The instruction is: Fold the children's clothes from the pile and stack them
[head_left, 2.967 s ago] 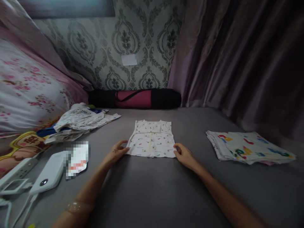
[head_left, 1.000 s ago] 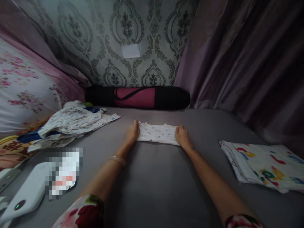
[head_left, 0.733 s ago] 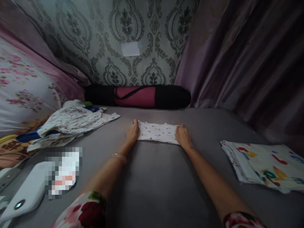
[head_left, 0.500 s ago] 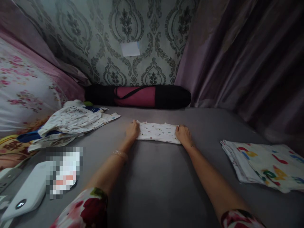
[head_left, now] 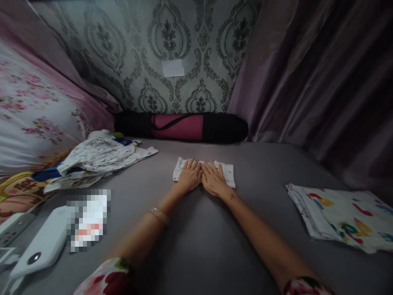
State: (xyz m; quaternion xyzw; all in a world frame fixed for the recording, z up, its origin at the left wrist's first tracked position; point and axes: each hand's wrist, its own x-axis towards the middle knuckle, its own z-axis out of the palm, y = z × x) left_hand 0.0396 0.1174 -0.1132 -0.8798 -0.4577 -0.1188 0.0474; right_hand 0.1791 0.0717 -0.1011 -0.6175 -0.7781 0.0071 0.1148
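Observation:
A small folded white cloth with a tiny print (head_left: pixel 229 172), likely a garment, lies flat on the grey bed sheet (head_left: pixel 196 237). My left hand (head_left: pixel 190 175) rests palm down on its left half, fingers stretched out and pointing away from me. Beside it, my right hand (head_left: pixel 212 178) presses flat on the middle and right part, fingers spread. The two hands almost touch at the thumbs. Much of the cloth is hidden under them; its left and right ends stick out.
To the left lies a loose pile of clothes (head_left: pixel 101 153), near a floral pillow (head_left: pixel 39 110). A white device (head_left: pixel 46 241) and a power strip (head_left: pixel 15 229) sit front left. Folded printed cloths (head_left: pixel 340 213) lie right. A black and pink bag (head_left: pixel 181 127) lies along the wall.
Both hands have let go of the cloth's left and right ends. They have moved inward and now lie flat on top of it. The view has shifted slightly.

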